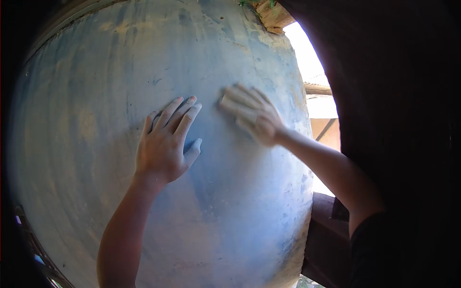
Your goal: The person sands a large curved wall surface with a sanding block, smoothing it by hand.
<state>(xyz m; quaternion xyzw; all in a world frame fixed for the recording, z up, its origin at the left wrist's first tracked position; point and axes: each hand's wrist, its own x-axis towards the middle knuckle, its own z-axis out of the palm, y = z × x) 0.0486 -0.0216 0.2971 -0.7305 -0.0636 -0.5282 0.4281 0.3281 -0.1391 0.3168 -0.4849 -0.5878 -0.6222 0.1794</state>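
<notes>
A blue-grey wall [216, 216] with streaks and worn patches fills most of the head view. My left hand [168, 139] rests against its middle, palm to the surface, with fingers stretched upward and thumb apart. Pale dust coats its fingertips. To the right, my right hand [252, 113] lies flat on or very close to the wall, fingers extended toward the upper left; motion blurs it. Pale dust or plaster covers its fingers too. I see no tool in either hand.
The wall's rough right edge [303, 120] borders a bright outdoor gap with a roof edge [318, 89]. A broken brown piece [274, 15] juts out at the top. Dark material [403, 120] covers the right side. Slatted bars [41, 254] stand at lower left.
</notes>
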